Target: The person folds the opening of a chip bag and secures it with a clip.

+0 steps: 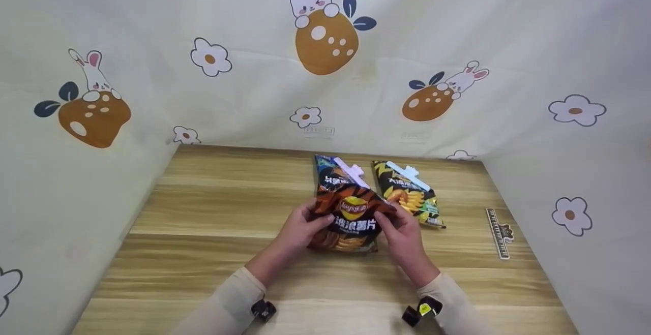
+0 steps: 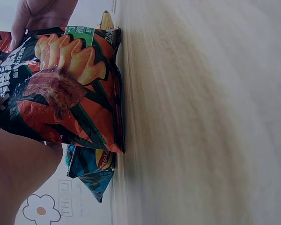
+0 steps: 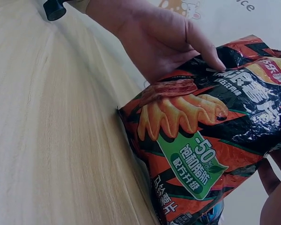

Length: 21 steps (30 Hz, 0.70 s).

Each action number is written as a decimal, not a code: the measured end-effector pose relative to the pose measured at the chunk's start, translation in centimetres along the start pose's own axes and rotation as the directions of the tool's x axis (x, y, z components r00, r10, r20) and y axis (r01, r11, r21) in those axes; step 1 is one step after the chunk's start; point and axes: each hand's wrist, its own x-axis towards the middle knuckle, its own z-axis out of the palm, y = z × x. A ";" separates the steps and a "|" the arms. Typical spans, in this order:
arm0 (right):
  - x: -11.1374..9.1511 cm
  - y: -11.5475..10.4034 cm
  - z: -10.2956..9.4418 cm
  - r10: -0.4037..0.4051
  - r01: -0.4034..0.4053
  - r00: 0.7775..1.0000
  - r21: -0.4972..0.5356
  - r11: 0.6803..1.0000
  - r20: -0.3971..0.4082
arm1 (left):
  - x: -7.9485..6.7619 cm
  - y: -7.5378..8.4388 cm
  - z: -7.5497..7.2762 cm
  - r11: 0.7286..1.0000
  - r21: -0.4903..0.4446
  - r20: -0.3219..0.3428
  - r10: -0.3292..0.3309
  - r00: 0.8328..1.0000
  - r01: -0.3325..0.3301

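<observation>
An orange-red and black bag of potato chips [image 1: 348,236] is held upright between both hands, its bottom edge at the table in the wrist views. My left hand [image 1: 300,228] grips its left side, with the thumb on the printed front. On the right side, my right hand [image 1: 407,238] pinches the bag with its thumb in front and fingers behind. Just behind it lies a blue chip bag [image 1: 325,167], partly covered, with a lilac clip [image 1: 351,172] across its top. To its right, a black and yellow chip bag [image 1: 412,198] carries a pale blue clip [image 1: 408,175].
Near the right edge of the wooden table [image 1: 213,213] lies a long sealing clip [image 1: 499,233] with dark markings. A pale cloth [image 1: 244,96] printed with rabbits and flowers stands around the back and sides.
</observation>
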 end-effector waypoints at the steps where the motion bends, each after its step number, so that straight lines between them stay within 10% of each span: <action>1: 0.0 0.0 0.0 0.004 -0.004 1.000 0.000 1.000 -0.001 | 0.0 0.1 0.0 1.000 -0.001 -0.002 -0.004 1.000 0.004; 12: 0.2 -0.1 -0.2 0.015 -0.016 1.000 0.020 1.000 0.011 | 0.9 3.6 -0.2 0.993 0.021 0.016 0.119 0.993 -0.119; 21: 0.2 -0.2 -0.1 0.013 -0.013 1.000 0.052 0.999 0.013 | 1.8 7.5 0.1 0.940 0.299 0.081 0.146 0.986 -0.163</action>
